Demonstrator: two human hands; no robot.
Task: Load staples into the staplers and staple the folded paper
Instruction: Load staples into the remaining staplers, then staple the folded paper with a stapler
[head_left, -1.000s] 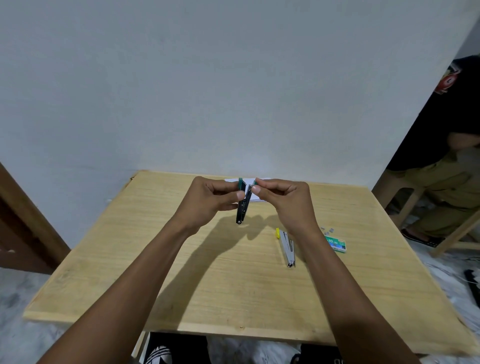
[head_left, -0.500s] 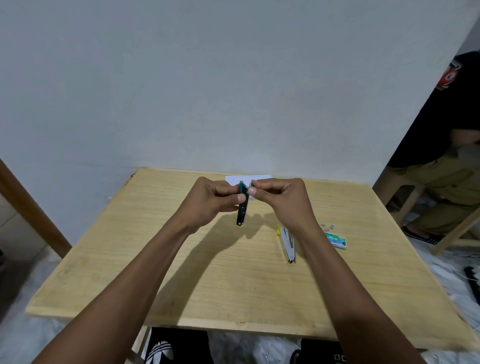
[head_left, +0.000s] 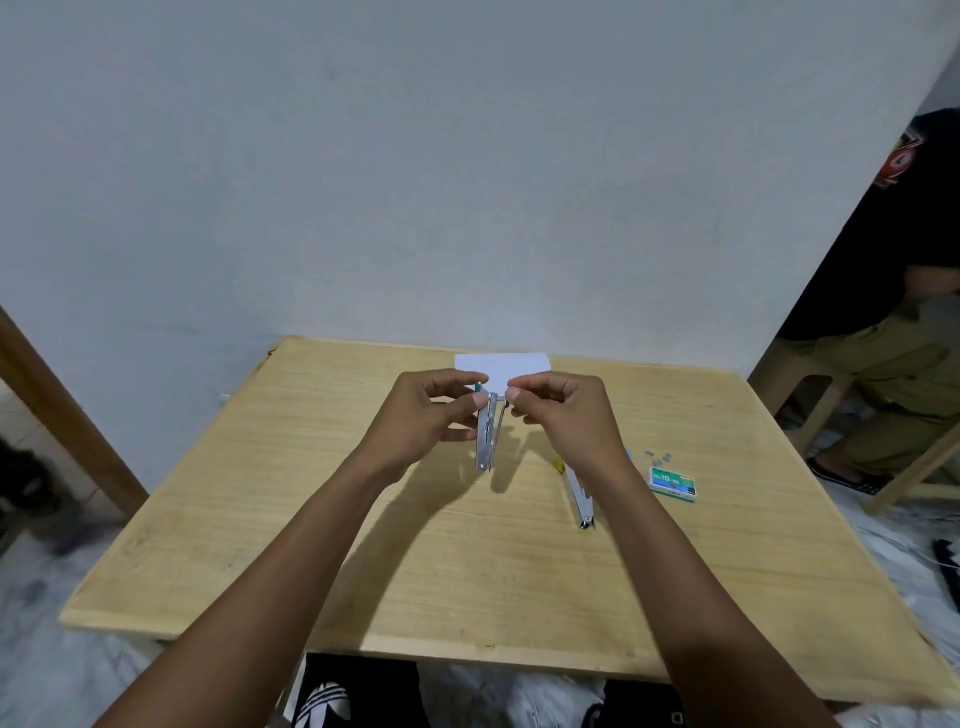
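Left hand (head_left: 423, 415) held the opened green stapler (head_left: 487, 434) upright above the desk (head_left: 311, 519); right hand (head_left: 563, 413) pinched at its top, contents indiscernible. Second stapler (head_left: 581, 496), staple box (head_left: 673, 483) and folded paper (head_left: 511, 368) lay on the desk.
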